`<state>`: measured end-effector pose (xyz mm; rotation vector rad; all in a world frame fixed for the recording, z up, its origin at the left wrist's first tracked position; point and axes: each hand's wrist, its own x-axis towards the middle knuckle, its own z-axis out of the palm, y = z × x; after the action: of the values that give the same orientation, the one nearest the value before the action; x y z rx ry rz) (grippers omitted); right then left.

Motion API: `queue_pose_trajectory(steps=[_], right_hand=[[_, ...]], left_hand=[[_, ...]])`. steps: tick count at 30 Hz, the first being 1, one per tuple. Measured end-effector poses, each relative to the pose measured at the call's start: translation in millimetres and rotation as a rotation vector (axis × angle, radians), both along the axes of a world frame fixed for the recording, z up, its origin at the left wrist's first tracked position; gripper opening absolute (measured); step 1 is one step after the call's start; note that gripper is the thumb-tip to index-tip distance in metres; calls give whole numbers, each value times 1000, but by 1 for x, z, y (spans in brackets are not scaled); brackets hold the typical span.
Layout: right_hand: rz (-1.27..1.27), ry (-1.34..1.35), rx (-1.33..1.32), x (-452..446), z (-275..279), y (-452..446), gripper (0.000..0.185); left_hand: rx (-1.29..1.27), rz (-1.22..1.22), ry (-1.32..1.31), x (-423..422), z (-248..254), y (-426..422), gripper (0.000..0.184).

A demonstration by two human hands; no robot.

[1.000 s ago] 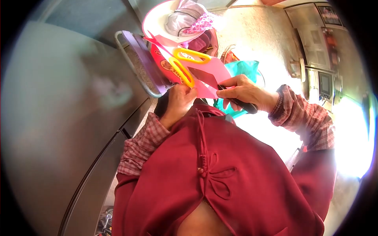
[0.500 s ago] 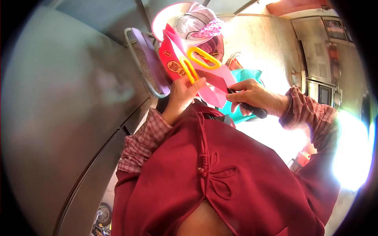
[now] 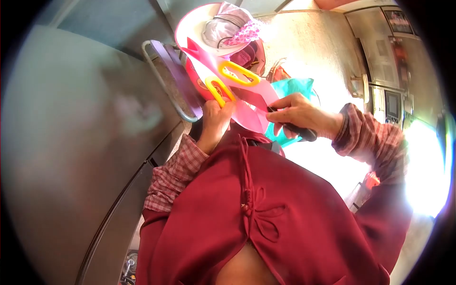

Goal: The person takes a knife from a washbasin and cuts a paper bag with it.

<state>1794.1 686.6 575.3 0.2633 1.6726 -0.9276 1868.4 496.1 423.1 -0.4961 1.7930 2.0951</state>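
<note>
A red and pink bag (image 3: 197,59) with two yellow handles (image 3: 240,73) is held up in front of my body. My left hand (image 3: 216,121) is closed on its near edge, just below one handle. The fingers of my right hand (image 3: 297,114) wrap round the black handle of a knife (image 3: 304,133). Its broad blade points left and lies against the pink side of the bag, below the yellow handles. Whether the blade has gone into the material I cannot tell.
Beyond the bag is a round white tub (image 3: 192,31) with a wrapped silvery bundle (image 3: 223,28). A purple panel with a metal frame (image 3: 175,76) stands at the left, near a grey cabinet (image 3: 80,142). A turquoise bag (image 3: 294,87) lies behind my right hand.
Since half a second ago, the bag and both hands have shifted slightly left in view, and the bag's printed red side has turned away. Both hands keep their hold.
</note>
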Motion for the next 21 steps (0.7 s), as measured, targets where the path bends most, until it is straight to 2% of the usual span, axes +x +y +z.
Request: queue_pose_trajectory(steps=[2,5,6,7,9,11,12,13,14,17,19,21], right_hand=[[33,-8,-38,-6,-5,-4,24],[76,1,-199,-10,-43,-4,25],[79,0,-262,-12,-45,-8,25],[68,-21,-185,-12,-42,-8,26],[42,-58,-32,-14,-20,-10,27],[37,-76,-30,-19,-1,-11,28],[54,-68,-42,-21,1,-12,28],[70,-59,-56,-21,2,-12,28],[112,-41,-108,-21,-10,-11,29],[329,229,-464,-18,-56,0,29],[139,66,-274,-12,-44,-5,27],[46,-58,-16,-16,-6,-12,25]], left_hand=[[-38,-14,2,-2,6,2,23],[-13,-33,31,0,-3,1,24],[-80,-31,134,2,-11,1,24],[-150,-30,237,4,-16,1,26],[-186,-35,265,5,-20,-5,29],[-109,-43,104,7,-2,-8,28],[-228,-93,273,5,-7,-8,26],[-189,-66,228,4,-9,-6,25],[-151,-37,184,4,-10,-3,25],[-59,-12,127,3,-2,-2,24],[-107,-52,200,4,-3,-6,25],[-185,-96,268,6,-9,-10,26]])
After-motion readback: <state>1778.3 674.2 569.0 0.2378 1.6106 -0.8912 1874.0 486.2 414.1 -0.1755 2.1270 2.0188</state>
